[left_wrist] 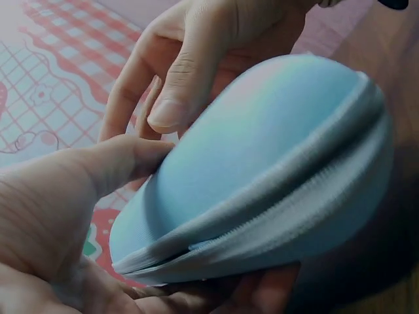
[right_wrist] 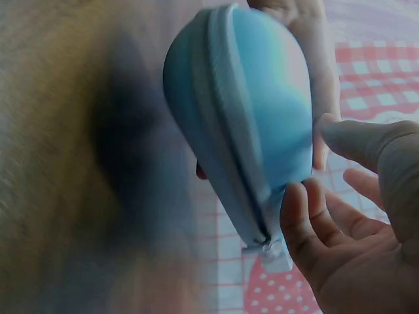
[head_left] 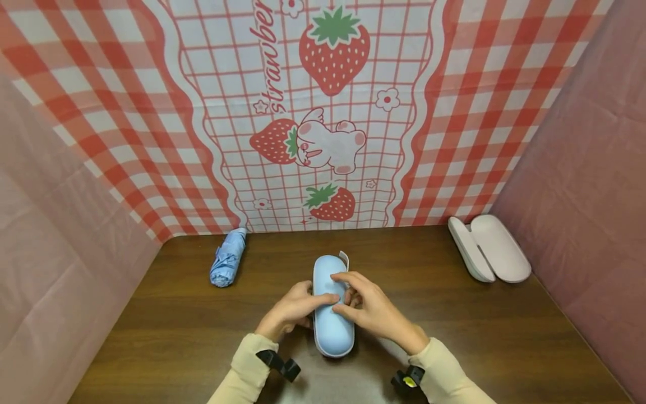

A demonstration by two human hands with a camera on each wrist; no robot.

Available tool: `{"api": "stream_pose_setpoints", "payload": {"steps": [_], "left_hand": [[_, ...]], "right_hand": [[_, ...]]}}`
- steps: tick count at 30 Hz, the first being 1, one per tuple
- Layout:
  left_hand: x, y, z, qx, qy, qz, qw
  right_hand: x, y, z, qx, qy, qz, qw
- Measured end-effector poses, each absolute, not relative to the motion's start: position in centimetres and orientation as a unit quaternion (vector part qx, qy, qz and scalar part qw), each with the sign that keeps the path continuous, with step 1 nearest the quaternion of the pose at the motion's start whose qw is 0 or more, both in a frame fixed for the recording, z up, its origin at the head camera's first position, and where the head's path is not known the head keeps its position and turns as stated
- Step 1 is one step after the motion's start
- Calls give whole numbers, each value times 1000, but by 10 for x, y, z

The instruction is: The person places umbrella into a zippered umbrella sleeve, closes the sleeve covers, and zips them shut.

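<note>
A light blue zippered glasses case (head_left: 332, 331) is held above the table, its far end pointing toward the back wall. My left hand (head_left: 298, 307) grips it from the left side, thumb across the top and fingers underneath. My right hand (head_left: 370, 306) is at the right side, with its thumb and forefinger spread over the top. In the right wrist view, right fingertips (right_wrist: 298, 206) are right at the case's edge, close to the zipper pull (right_wrist: 267, 248). A grey zipper band (left_wrist: 275, 186) runs round the case. A small pale strap (head_left: 344, 258) sticks out at the far end.
A folded blue umbrella (head_left: 228, 258) lies at the back left of the brown wooden table (head_left: 171, 336). An opened white glasses case (head_left: 499, 247) lies at the back right. A strawberry-patterned cloth (head_left: 323, 112) hangs behind, with pink cloth at both sides.
</note>
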State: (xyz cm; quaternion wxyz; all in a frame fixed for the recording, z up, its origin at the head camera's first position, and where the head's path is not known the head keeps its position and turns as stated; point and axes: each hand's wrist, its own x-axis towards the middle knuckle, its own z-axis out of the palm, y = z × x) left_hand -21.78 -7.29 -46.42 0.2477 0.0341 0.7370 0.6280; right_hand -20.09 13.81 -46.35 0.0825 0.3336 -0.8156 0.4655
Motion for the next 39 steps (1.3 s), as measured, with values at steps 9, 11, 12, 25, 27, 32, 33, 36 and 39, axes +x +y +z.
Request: {"api": "stream_pose_setpoints", "payload": {"steps": [9, 11, 12, 25, 27, 32, 33, 36, 39], "left_hand": [[-220, -77, -450, 37, 709, 663, 237], [-221, -79, -448, 38, 709, 664, 234], [-221, -80, -448, 36, 707, 666, 234], [-220, -82, -442, 50, 694, 680, 232], [-221, -83, -441, 52, 692, 681, 232], [-220, -83, -439, 61, 691, 680, 237], [-219, -83, -438, 63, 691, 680, 238], [-219, -83, -438, 65, 694, 676, 238], [-218, -83, -439, 64, 700, 670, 238]], "right_hand": [[-209, 153, -447, 301, -821, 457, 164], [-211, 155, -446, 297, -827, 451, 160], [-212, 156, -445, 297, -829, 447, 158], [-221, 157, -442, 261, -834, 476, 96], [-222, 156, -444, 257, -838, 470, 102], [-224, 156, -448, 253, -843, 463, 108], [-223, 156, -447, 252, -843, 463, 107], [-223, 156, -446, 251, -844, 462, 103], [-223, 157, -446, 252, -844, 464, 96]]}}
